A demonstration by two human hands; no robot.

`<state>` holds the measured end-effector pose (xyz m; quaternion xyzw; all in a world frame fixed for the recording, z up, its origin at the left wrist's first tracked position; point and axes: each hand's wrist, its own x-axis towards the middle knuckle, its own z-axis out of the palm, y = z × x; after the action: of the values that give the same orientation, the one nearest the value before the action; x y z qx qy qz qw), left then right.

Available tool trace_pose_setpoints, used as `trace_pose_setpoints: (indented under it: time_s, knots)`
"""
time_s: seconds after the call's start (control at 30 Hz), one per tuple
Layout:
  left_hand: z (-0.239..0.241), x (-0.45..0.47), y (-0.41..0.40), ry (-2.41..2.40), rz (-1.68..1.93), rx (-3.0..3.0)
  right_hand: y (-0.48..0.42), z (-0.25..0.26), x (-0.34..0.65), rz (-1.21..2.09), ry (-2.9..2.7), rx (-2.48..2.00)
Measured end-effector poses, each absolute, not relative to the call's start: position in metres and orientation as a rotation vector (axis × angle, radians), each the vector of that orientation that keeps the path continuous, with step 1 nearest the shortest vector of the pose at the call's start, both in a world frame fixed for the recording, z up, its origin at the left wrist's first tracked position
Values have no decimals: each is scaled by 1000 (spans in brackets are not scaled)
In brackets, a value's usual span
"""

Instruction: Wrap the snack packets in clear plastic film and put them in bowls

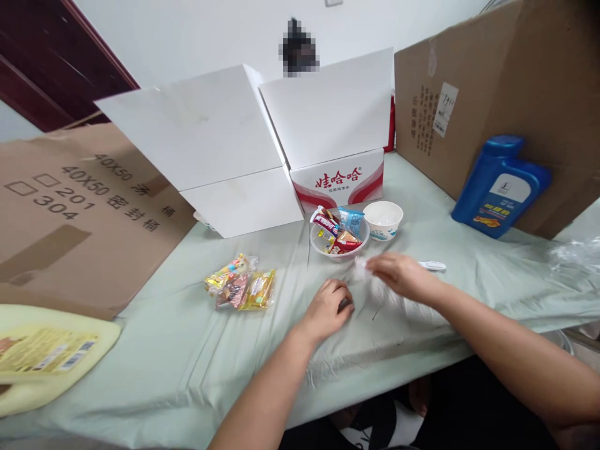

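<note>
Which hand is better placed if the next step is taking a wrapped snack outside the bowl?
Probably the left hand: it is nearer those wrapped snacks, with no object standing between, while the right hand is farther off and appears occupied with blurred whitish material.

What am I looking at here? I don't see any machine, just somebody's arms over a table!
That's right, no machine: these are a person's bare hands. The single picture comes from a camera worn on that person's head, looking forward and down.

On the cloth-covered table stand a clear bowl of wrapped snacks and a white cup. More snack packets lie to the left, and a blue bottle stands to the right.

The right hand pinches a blurred whitish thing, too unclear to name. The left hand rests on the cloth; whether it holds anything is unclear.
</note>
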<state>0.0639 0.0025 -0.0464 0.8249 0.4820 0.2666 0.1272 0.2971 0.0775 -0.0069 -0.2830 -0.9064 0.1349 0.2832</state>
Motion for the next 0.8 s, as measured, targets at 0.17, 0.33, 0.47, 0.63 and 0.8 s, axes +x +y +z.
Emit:
trace_pose_setpoints:
  time_s: [0.17, 0.33, 0.47, 0.63, 0.8]
  knots:
    - [-54, 63, 5, 1426, 772, 2424, 127, 43, 310, -132, -1897, -1009]
    - [-56, 65, 4, 1417, 761, 2434, 183, 33, 299, -118, -2276, -1202]
    - [-43, 60, -1, 1483, 688, 2481, 174, 12, 303, -87, -2245, -1254]
    - [-6, 13, -8, 2323, 615, 2234, 127, -5, 344, 2, -2229, -1643]
    - [9, -46, -4, 2820, 166, 1605, 104, -22, 368, 191, -2485, -1893]
